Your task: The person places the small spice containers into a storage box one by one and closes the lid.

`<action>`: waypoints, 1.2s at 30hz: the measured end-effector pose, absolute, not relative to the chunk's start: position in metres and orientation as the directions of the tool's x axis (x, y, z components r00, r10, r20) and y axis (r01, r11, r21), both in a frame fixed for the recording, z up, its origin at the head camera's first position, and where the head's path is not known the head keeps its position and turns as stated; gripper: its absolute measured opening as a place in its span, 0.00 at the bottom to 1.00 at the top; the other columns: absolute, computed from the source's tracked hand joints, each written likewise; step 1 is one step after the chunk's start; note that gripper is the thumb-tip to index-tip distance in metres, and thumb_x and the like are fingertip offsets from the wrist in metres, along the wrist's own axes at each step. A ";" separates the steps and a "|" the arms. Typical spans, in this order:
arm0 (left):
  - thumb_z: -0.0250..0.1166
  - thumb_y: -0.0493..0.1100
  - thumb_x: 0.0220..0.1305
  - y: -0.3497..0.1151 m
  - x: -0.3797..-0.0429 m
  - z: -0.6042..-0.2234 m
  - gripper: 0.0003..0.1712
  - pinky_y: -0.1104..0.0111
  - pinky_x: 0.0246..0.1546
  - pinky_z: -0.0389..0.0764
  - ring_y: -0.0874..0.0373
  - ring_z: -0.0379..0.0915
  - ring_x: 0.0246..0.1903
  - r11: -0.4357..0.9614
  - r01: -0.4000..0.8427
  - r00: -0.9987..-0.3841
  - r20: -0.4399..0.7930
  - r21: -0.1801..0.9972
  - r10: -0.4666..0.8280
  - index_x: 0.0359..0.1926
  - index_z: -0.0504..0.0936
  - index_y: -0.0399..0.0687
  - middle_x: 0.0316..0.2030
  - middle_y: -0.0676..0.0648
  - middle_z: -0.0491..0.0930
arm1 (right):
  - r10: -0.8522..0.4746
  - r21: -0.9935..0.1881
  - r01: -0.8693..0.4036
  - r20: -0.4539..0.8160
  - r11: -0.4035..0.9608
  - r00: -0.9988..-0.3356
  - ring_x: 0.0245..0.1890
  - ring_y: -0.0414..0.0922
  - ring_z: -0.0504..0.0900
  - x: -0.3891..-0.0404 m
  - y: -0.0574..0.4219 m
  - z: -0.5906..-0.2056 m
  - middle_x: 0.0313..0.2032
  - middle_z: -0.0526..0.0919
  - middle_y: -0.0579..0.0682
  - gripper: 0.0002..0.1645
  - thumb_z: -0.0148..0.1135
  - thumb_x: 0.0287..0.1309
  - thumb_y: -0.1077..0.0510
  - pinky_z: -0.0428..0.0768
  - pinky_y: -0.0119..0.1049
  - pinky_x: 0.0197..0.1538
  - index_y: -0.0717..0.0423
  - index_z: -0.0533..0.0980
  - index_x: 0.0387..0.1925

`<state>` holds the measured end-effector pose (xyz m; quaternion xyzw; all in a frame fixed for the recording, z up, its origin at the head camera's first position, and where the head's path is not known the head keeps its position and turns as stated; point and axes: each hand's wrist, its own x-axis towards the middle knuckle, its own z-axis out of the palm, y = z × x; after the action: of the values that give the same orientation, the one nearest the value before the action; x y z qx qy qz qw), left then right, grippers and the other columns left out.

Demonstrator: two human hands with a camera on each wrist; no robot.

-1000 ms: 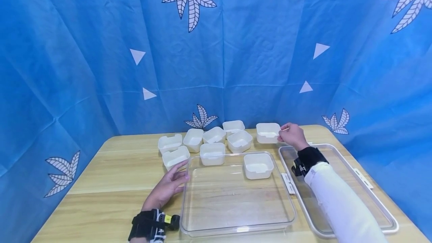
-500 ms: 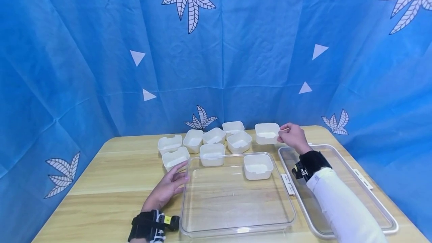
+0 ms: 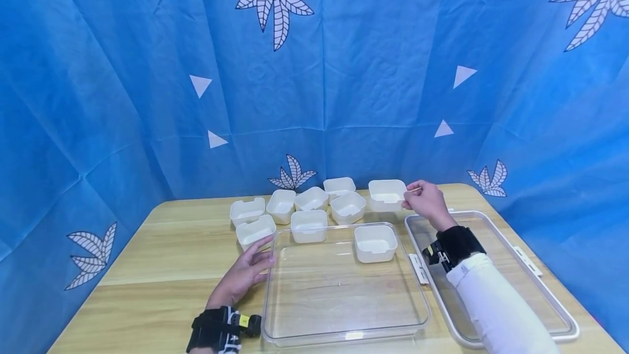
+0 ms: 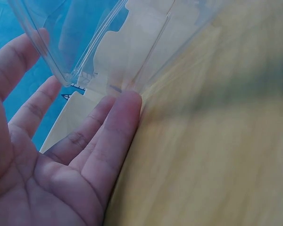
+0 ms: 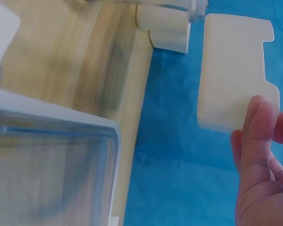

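Past the far right corner of the big clear box (image 3: 341, 294), we see a small white bin (image 3: 387, 194) in the right hand (image 3: 425, 201). The thumb and fingers pinch its right side, and the bin is the right way up, with the dip in its rim turned toward the box. At the left side of the box is the left hand (image 3: 244, 276), with its fingers spread and bent just a little. We think its fingertips touch the box wall, but the clear plastic makes that hard to tell. The two hands are well apart. In the far right corner inside the box, we find a second bin (image 3: 375, 247), also right way up. Behind the box and its far left corner, we count seven more bins (image 3: 312, 199), bunched close together with their tops up. To the right of the box lies a clear lid (image 3: 532, 302) with a white rim, and one white clip (image 3: 419, 268) of it sits just beside the box. The right arm's white sleeve (image 3: 501, 305) reaches across this lid. Under the box we see a wooden table (image 3: 162, 266), and far behind the box hangs a blue cloth (image 3: 378, 70) with white leaves and triangles.
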<state>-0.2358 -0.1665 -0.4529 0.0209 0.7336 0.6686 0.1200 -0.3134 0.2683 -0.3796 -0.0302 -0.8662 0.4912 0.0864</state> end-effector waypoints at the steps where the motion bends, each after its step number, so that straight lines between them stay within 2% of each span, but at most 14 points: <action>1: 0.62 0.41 0.67 -0.166 -0.236 -0.453 0.33 0.54 0.52 0.78 0.40 0.63 0.62 0.111 -0.130 -0.971 -0.150 0.985 0.188 0.71 0.63 0.56 0.64 0.33 0.64 | 0.137 -0.857 -0.033 0.120 0.514 -0.983 0.25 0.37 0.83 -0.312 0.268 -0.379 0.32 0.81 0.55 0.17 0.53 0.60 0.63 0.84 0.41 0.39 0.70 0.72 0.49; 9: 0.63 0.42 0.66 -0.166 -0.236 -0.452 0.33 0.53 0.53 0.77 0.41 0.64 0.62 0.112 -0.130 -0.971 -0.150 0.985 0.187 0.71 0.64 0.57 0.64 0.34 0.65 | 0.144 -0.860 -0.032 0.121 0.509 -0.982 0.26 0.38 0.83 -0.307 0.265 -0.378 0.32 0.80 0.56 0.16 0.54 0.61 0.62 0.84 0.45 0.41 0.68 0.72 0.48; 20: 0.62 0.42 0.67 -0.166 -0.235 -0.451 0.33 0.53 0.53 0.77 0.41 0.64 0.62 0.131 -0.132 -0.972 -0.154 0.983 0.175 0.71 0.64 0.57 0.64 0.34 0.65 | 0.151 -0.882 -0.048 0.134 0.469 -0.980 0.26 0.38 0.83 -0.294 0.260 -0.376 0.32 0.81 0.56 0.18 0.54 0.61 0.63 0.85 0.41 0.39 0.69 0.72 0.51; 29: 0.60 0.40 0.68 -0.167 -0.235 -0.451 0.34 0.53 0.54 0.76 0.39 0.62 0.63 0.108 -0.123 -0.968 -0.143 0.986 0.206 0.72 0.61 0.53 0.65 0.31 0.62 | 0.158 -0.887 -0.072 0.160 0.455 -0.974 0.25 0.38 0.83 -0.283 0.256 -0.376 0.31 0.81 0.56 0.16 0.54 0.62 0.64 0.84 0.31 0.33 0.70 0.72 0.50; 36: 0.61 0.40 0.67 -0.167 -0.236 -0.453 0.34 0.54 0.53 0.77 0.41 0.63 0.62 0.101 -0.134 -0.969 -0.152 0.986 0.193 0.71 0.62 0.55 0.64 0.33 0.64 | 0.159 -0.890 -0.082 0.170 0.449 -0.973 0.25 0.38 0.83 -0.274 0.251 -0.376 0.31 0.81 0.56 0.16 0.54 0.62 0.64 0.85 0.35 0.34 0.70 0.73 0.49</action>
<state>-0.2362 -0.1672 -0.4534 0.0201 0.7319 0.6701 0.1220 -0.2737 0.2511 -0.3764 -0.0229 -0.8433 0.5245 0.1147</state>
